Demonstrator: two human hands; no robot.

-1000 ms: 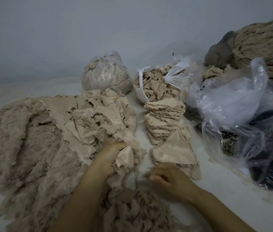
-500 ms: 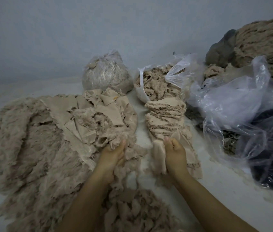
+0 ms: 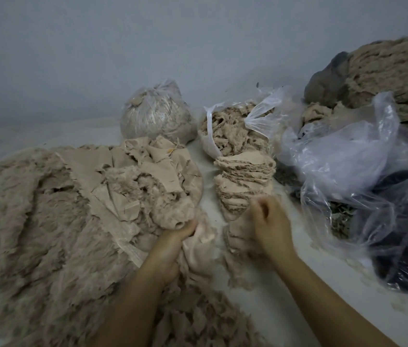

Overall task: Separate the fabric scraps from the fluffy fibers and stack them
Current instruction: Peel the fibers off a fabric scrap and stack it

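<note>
A wide heap of beige fluffy fibers (image 3: 37,221) mixed with flat fabric scraps (image 3: 113,181) covers the left of the white surface. A leaning stack of beige scraps (image 3: 245,181) lies in the middle. My left hand (image 3: 173,244) is closed around a bunch of fluffy fabric (image 3: 198,246) at the heap's near right edge. My right hand (image 3: 270,224) rests blurred on the near end of the stack, fingers curled over a scrap there. More loose fluffy pieces (image 3: 203,319) lie between my forearms.
A tied clear bag of fibers (image 3: 158,113) and an open bag of scraps (image 3: 233,128) stand behind. Crumpled clear plastic bags (image 3: 348,159) with dark contents (image 3: 403,241) fill the right. A big roll of fluffy material (image 3: 393,76) sits at the back right, near the grey wall.
My right hand moved from the loose pile near me up onto the stack's near end with a scrap. My left hand shifted slightly and regripped the fluff at the heap's edge.
</note>
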